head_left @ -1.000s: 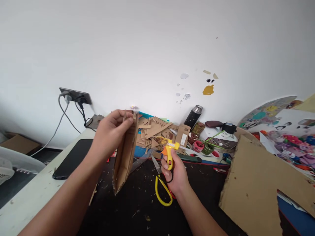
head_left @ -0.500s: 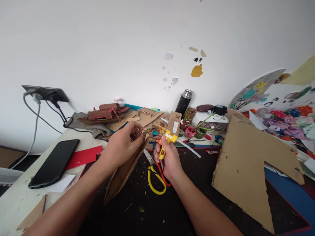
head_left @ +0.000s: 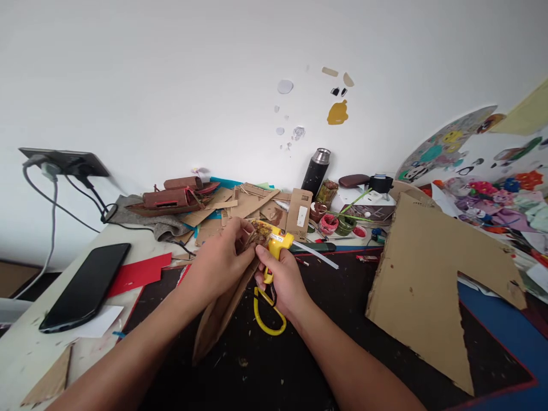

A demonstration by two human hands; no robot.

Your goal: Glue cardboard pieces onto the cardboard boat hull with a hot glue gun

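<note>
My left hand (head_left: 225,251) is closed on the far end of a long, narrow cardboard boat hull (head_left: 222,314), which slants toward me over the dark mat. A yellow hot glue gun (head_left: 279,242) is gripped in my right hand (head_left: 285,279), a clear glue stick (head_left: 319,255) poking out of its back. The right thumb reaches to the hull's end beside the left fingers. The gun's stained nozzle end lies close to the left fingertips; its very tip is hidden. Below the right hand lie scissors with a yellow handle (head_left: 270,328), partly covered.
A brown model boat (head_left: 171,197) stands on grey cloth at the back left, near cardboard scraps (head_left: 252,202). A black flask (head_left: 317,171) and paint pots (head_left: 329,224) line the wall. Left is a phone (head_left: 85,288); right, a large cardboard sheet (head_left: 423,285).
My right hand has brought the glue gun left, up against the hull's end and the left fingers. Its thumb now extends to the cardboard. The hull has shifted slightly, and the view has turned a little.
</note>
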